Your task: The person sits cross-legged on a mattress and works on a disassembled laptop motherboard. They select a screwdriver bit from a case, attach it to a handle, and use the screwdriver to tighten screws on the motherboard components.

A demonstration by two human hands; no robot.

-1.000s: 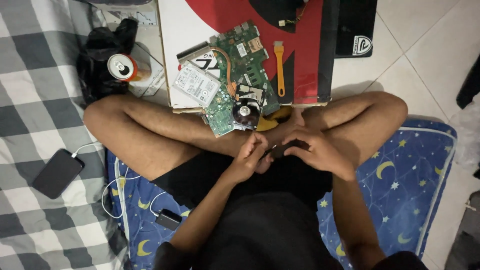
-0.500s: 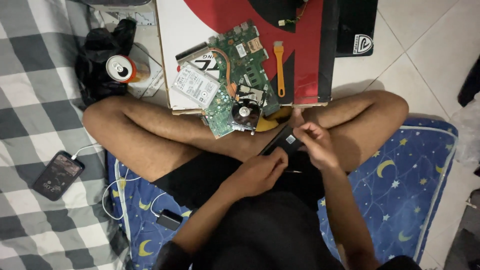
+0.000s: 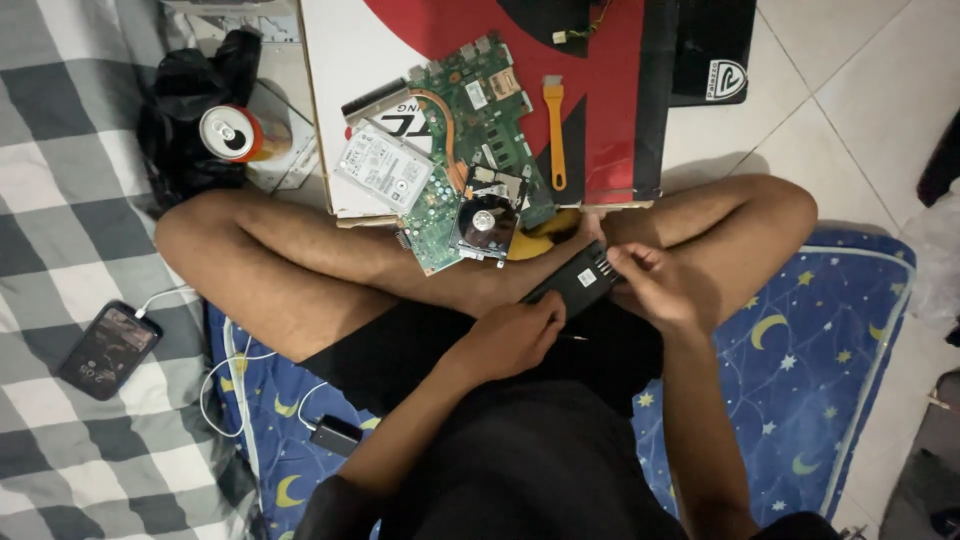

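I sit cross-legged and hold a flat black rectangular case (image 3: 573, 280) over my lap. My left hand (image 3: 508, 340) grips its near lower end. My right hand (image 3: 655, 285) pinches its far upper end, where small pale contacts show. In front of my shins a green circuit board (image 3: 470, 120) with a copper heat pipe lies on a red and white cardboard box (image 3: 620, 110). A silver hard drive (image 3: 385, 168) and an opened drive with a shiny platter (image 3: 487, 220) rest on the board.
An orange brush (image 3: 555, 130) lies on the box. A red drink can (image 3: 232, 134) stands beside a black bag (image 3: 195, 100) at the left. A phone (image 3: 108, 348) on a white cable lies on the checked sheet. A small black charger (image 3: 335, 435) sits on the blue starry mat.
My hands have moved apart from being bunched together over my lap. The black case is now stretched between them, with my right hand at its far end.
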